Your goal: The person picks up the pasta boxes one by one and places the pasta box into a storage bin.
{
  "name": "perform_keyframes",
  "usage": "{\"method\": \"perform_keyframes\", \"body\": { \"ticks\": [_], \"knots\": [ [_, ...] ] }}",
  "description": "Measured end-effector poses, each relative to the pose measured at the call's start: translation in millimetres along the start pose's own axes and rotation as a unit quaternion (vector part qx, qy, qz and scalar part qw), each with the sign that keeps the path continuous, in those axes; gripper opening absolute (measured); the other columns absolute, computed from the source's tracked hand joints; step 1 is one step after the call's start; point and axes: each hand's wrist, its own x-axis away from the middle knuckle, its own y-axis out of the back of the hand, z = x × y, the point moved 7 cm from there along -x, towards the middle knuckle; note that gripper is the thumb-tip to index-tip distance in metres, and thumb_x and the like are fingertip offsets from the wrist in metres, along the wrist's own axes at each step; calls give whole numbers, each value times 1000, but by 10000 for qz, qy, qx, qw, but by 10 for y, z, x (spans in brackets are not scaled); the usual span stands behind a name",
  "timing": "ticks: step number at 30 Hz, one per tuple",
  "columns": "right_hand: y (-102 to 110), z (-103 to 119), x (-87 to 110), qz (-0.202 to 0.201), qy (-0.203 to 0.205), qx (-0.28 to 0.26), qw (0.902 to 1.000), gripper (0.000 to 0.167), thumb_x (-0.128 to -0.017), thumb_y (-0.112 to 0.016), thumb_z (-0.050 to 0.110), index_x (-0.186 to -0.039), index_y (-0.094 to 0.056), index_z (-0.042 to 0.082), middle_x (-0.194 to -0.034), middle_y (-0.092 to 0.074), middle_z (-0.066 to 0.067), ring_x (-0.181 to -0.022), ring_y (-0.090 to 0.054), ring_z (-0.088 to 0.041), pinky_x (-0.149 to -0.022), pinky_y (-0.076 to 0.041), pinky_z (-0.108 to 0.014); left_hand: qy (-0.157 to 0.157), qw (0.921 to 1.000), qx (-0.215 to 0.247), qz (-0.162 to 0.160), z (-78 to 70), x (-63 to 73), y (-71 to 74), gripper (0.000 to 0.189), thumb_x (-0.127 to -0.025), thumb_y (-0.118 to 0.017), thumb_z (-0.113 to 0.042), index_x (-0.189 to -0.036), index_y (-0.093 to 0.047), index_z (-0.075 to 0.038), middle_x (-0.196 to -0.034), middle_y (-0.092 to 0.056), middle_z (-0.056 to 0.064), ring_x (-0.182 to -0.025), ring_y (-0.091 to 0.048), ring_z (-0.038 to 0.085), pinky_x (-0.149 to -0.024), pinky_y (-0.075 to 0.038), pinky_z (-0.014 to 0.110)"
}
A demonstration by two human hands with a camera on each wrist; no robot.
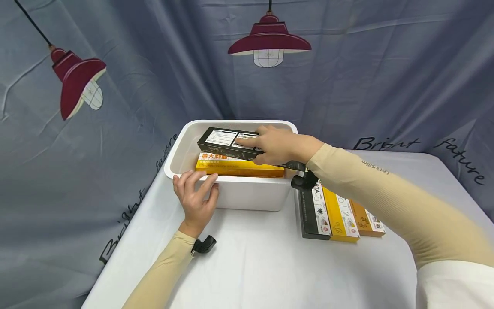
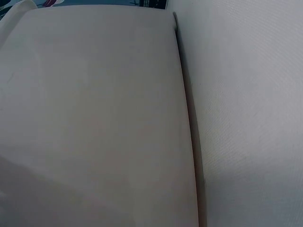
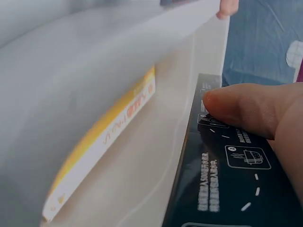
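Black box [image 1: 227, 148] slants with its left end inside the white tub [image 1: 247, 195], partly covering a yellow box [image 1: 239, 168] in the head view; the right hand [image 1: 279, 146] grasps it, index finger stretched along its labelled face. The left hand [image 1: 197, 201] rests relaxed fingertips on the tub's near rim, while more boxes [image 1: 339, 219] lie side by side on the table [image 1: 262, 262], right of the tub.
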Motion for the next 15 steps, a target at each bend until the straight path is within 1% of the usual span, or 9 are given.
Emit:
{"method": "perform_keyframes", "body": {
  "ticks": [2, 5, 9, 12, 15],
  "knots": [
    [-34, 55, -41, 61, 30, 2, 10000, 69, -95, -63, 33, -157, -34, 44, -148, -47, -21, -133, -50, -36, -99, -48, -53, 3, 10000, -13, 20, 1, -4, -2, 18, -82, -70, -3, -96, -79, -10, -104, -68, 15, -111, -49, 36, -121, -11, 48],
    [-80, 131, -95, 134, 140, 14, 9998, 69, -95, -63, 33, -157, -34, 44, -150, -46, -21, -133, -51, -35, -103, -47, -53, 22, 10000, -32, 63, -2, -10, -6, 19, -82, -70, -3, -97, -79, -11, -104, -67, 15, -112, -49, 36, -120, -12, 49],
    [-145, 199, -155, 170, 245, 84, 9995, 68, -95, -63, 35, -156, -34, 46, -153, -44, -20, -137, -48, -34, -107, -45, -54, 35, 9999, -78, 99, -10, -10, -6, 20, -81, -70, -2, -97, -79, -11, -103, -67, 16, -112, -49, 37, -121, -12, 48],
    [-190, 239, -190, 190, 310, 161, 9992, 68, -94, -63, 35, -156, -35, 46, -148, -48, -19, -134, -50, -33, -106, -46, -52, 29, 9998, -127, 143, -10, -9, -2, 20, -81, -70, -2, -98, -79, -11, -104, -67, 15, -113, -49, 38, -121, -11, 48],
    [-215, 288, -213, 193, 419, 248, 9986, 69, -92, -65, 31, -155, -38, 44, -144, -51, -20, -128, -54, -34, -104, -47, -51, 16, 9997, -148, 183, -8, -12, 3, 21, -82, -70, -2, -99, -79, -11, -105, -66, 15, -112, -49, 39, -121, -11, 48]
  ]
}}
